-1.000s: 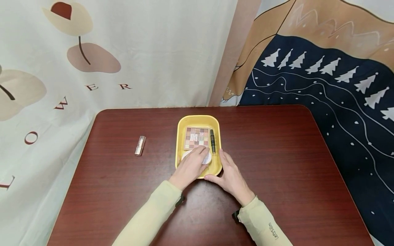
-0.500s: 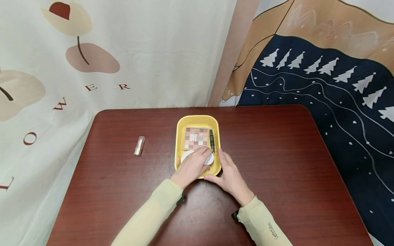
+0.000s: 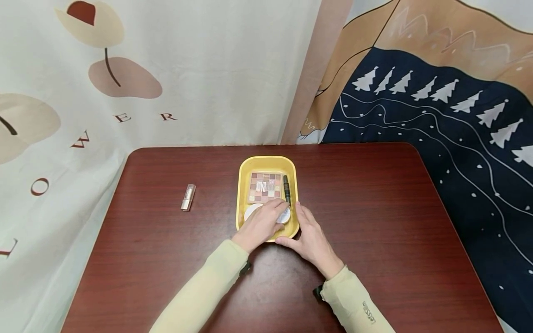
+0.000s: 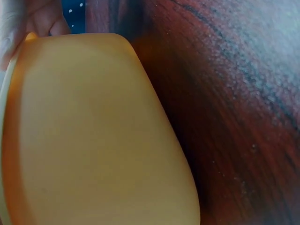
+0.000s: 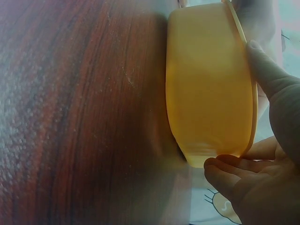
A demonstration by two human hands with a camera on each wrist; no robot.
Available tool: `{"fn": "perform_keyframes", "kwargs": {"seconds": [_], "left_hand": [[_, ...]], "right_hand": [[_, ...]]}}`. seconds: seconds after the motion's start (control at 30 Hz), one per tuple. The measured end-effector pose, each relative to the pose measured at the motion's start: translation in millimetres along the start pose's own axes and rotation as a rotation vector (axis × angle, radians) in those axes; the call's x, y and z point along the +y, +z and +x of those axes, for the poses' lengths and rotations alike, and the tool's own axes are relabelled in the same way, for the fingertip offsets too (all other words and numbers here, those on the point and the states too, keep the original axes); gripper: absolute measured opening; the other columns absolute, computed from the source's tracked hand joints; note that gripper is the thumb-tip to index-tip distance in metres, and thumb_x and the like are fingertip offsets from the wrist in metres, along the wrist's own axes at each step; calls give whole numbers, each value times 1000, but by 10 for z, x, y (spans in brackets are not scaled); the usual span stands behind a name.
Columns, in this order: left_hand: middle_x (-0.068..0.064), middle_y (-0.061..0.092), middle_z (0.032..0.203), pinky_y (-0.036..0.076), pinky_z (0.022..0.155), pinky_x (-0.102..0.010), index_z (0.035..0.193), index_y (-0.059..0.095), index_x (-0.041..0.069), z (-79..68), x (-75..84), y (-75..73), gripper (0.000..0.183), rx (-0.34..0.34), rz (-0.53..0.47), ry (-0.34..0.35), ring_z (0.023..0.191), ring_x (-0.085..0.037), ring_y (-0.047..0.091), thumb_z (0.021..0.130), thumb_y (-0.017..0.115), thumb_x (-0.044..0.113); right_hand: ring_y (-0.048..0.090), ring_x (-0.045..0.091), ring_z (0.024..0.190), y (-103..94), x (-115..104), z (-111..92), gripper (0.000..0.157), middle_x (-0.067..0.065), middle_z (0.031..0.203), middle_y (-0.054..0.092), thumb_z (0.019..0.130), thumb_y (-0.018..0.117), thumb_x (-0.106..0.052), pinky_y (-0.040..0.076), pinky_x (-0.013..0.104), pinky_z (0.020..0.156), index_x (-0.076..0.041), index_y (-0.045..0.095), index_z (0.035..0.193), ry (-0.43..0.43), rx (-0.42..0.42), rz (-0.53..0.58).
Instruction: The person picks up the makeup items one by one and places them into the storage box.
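A yellow tray (image 3: 239, 185) with rounded corners stands on the table. Inside its near end lies a round white compact (image 3: 285, 216), partly hidden beneath my left hand (image 3: 261, 225), which grips it from above with bent fingers and thumb. My right hand (image 3: 313, 241) holds the tray's near right corner, thumb at the near rim and fingers along the right side. The right wrist view shows this right hand (image 5: 267, 173) around the end of the tray (image 5: 211, 79). In the left wrist view the tray's outer wall (image 4: 103, 126) fills much of the picture.
Also in the tray are an eyeshadow palette (image 3: 266, 187) and a slim black cosmetic pen (image 3: 287, 188). A silver lipstick tube (image 3: 189, 198) lies to the left on the dark red table (image 3: 374, 208). Printed curtains (image 3: 216, 69) hang behind the table's far edge.
The round white compact has shifted slightly to the right in the tray, with my left hand on it. My right hand keeps its place at the tray corner.
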State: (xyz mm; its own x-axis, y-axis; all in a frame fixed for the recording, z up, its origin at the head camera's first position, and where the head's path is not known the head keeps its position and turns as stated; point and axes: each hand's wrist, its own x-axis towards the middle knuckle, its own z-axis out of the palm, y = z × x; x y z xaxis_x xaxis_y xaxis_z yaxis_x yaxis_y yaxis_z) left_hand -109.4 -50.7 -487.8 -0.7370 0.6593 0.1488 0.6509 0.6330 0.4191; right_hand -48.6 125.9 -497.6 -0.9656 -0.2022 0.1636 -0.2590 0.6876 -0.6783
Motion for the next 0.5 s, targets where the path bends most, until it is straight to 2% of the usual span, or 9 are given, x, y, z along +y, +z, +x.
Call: {"fn": "perform_keyframes", "kwargs": {"seconds": [0.5], "left_hand": [[-9,69,122,52,101,-35,127,67,0,30,-3,22,52,-33,68,-10,116,-23,63,80,88,9]], "right_hand": [[53,40,135,1,-14,-6,113,28,150,48,75,92,-43,49,51,107,15,34,153,-6,14,-4]]}}
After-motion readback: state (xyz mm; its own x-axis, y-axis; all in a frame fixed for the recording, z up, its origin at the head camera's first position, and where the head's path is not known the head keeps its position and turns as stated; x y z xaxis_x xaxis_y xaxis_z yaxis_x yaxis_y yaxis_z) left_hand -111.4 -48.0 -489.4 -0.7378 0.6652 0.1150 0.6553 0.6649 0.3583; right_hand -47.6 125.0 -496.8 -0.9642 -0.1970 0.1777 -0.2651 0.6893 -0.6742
